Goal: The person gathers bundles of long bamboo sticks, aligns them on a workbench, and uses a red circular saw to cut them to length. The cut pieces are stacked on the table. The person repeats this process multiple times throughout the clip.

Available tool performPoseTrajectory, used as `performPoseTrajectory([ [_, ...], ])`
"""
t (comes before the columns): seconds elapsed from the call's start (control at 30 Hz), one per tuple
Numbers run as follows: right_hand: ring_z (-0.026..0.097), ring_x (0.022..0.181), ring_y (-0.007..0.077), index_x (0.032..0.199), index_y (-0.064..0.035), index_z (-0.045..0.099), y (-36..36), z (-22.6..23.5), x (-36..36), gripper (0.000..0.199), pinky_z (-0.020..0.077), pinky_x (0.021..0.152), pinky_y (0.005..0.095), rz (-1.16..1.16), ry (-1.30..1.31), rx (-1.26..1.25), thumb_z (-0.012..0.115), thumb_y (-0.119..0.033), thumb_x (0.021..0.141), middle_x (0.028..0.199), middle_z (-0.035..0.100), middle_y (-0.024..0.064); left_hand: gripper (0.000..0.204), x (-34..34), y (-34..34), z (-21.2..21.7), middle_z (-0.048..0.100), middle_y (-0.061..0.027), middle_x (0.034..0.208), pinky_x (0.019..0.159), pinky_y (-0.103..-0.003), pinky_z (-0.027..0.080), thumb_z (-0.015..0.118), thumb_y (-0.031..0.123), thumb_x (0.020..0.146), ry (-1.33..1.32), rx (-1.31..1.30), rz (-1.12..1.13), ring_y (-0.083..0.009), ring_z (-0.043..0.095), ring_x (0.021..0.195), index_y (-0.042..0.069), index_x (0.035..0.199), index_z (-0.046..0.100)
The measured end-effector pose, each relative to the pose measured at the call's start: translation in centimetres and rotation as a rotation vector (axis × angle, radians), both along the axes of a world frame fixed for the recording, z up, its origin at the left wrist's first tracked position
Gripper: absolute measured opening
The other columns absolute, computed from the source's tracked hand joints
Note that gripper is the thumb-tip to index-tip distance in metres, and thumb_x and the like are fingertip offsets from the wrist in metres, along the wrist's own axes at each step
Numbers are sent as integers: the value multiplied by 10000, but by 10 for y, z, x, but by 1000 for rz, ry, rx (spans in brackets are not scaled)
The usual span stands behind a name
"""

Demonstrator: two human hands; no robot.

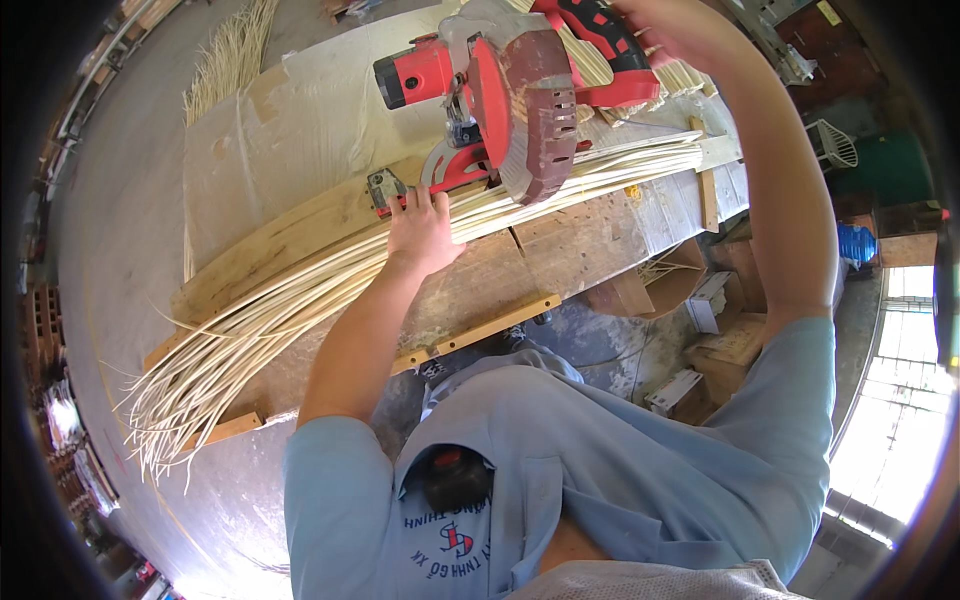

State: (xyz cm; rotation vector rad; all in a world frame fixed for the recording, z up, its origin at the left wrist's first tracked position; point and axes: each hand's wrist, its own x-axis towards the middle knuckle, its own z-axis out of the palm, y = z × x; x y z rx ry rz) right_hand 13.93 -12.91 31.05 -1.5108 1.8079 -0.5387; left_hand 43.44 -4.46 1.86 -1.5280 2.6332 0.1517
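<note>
A red and black miter saw (490,100) stands at the far middle, its dark red blade guard over a bundle of long, thin, pale rattan-like strands (330,268). The strands run along the wooden bench from the saw's right side to loose, fanned-out ends at the near left. My left hand (422,235) lies over the bundle just left of the blade, its fingers reaching to the saw's base and fence. At the top edge, my right hand (672,32) is closed at the saw's black and red handle (610,40), partly cut off by the picture. The blade's lower edge is hidden.
More pale strands (232,62) stand bundled at the far left, and others lie behind the saw. A yellowish wooden strip (480,333) runs along the bench's near edge. Cardboard boxes (730,345) sit on the floor at right, near a blue water bottle (856,243).
</note>
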Motion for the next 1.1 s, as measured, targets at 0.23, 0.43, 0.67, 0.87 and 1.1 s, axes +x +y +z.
performPoseTrajectory([
  [0.23,683,699,195,1120,-2,707,-10,-17,30,499,560,636,331,36,233,-29,697,-455,912,933,730,141,836,7,1,-5,524,-225,1334,1099,-637,356,829,558,770,-1,-46,-14,-366,529,1287,10,1327,531],
  [0.43,594,537,104,1168,-24,642,-6,-28,32,372,499,479,251,-77,-86,-60,707,-296,923,877,690,71,821,9,2,-8,533,-240,1337,1082,-653,350,828,552,778,25,-56,-27,-362,532,1283,12,1323,537],
  [0.67,587,525,108,1158,-29,610,2,-27,43,345,476,458,264,-86,-64,-117,692,-282,939,832,667,67,867,13,1,-9,517,-252,1368,1111,-654,357,839,533,770,51,-43,-11,-384,522,1311,-13,1360,514],
  [0.87,588,522,113,1165,-55,619,29,-35,40,332,478,467,274,-135,-57,-126,689,-292,943,826,656,45,824,11,1,-3,519,-253,1365,1101,-662,364,838,525,774,64,8,-24,-376,529,1304,-4,1330,538],
  [1.1,595,546,119,1173,-34,623,46,-43,40,376,499,501,286,-192,-61,-157,718,-285,909,855,677,72,800,13,1,-6,536,-248,1335,1084,-662,373,843,531,765,80,-19,-32,-369,544,1277,3,1299,566],
])
